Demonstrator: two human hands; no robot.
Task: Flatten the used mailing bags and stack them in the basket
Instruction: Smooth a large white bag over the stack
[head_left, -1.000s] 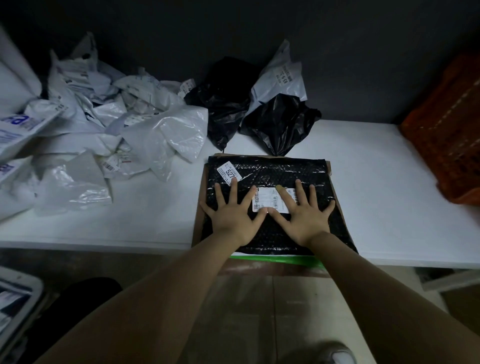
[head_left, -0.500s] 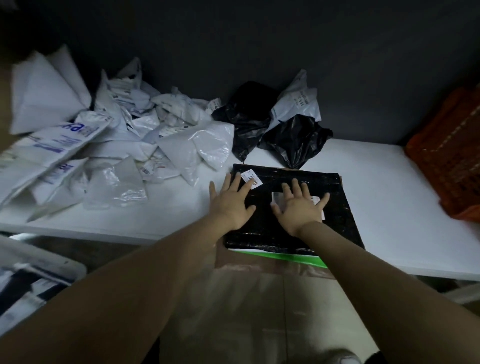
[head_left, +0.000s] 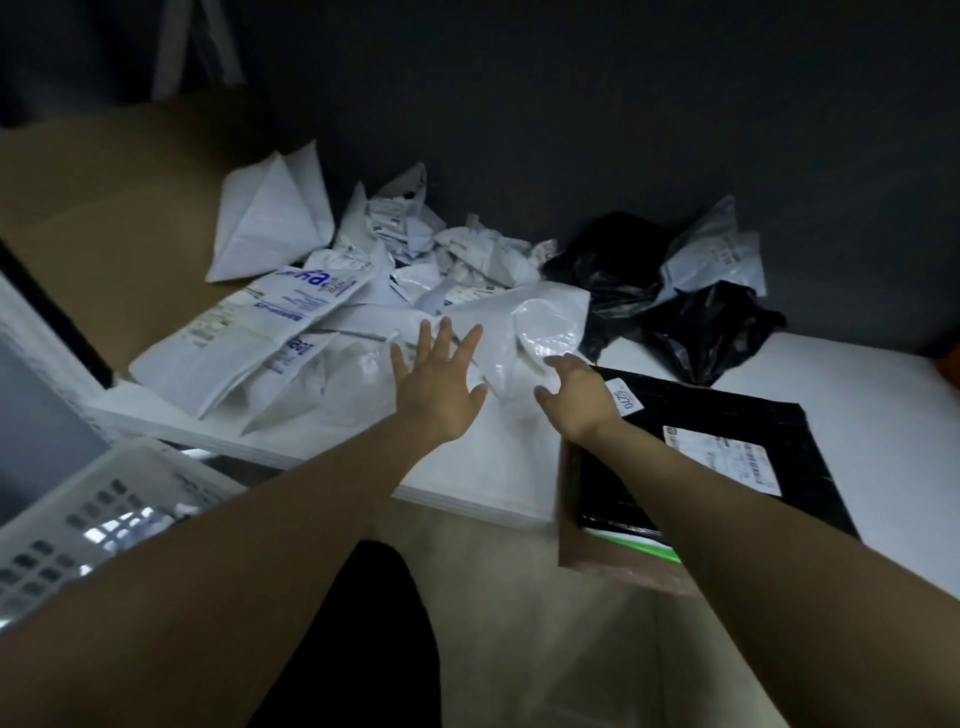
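Note:
A flattened black mailing bag (head_left: 727, 447) with white labels lies on a stack at the table's front edge. A heap of crumpled white mailing bags (head_left: 363, 301) covers the table's left part. My left hand (head_left: 439, 379) hovers with spread fingers over the heap's near edge. My right hand (head_left: 576, 392) reaches, fingers loosely bent, toward a glossy white bag (head_left: 540, 322) and holds nothing. A white perforated basket (head_left: 93, 519) stands low at the left, below the table.
Two crumpled black bags (head_left: 691, 322) and a grey bag (head_left: 717, 254) lie against the dark back wall. A brown cardboard surface (head_left: 104, 208) rises at the left. The white table (head_left: 883, 415) runs to the right; an orange edge shows at far right.
Both hands have left the flattened black bag and moved left toward the white heap. The view has swung left, bringing the white basket into sight.

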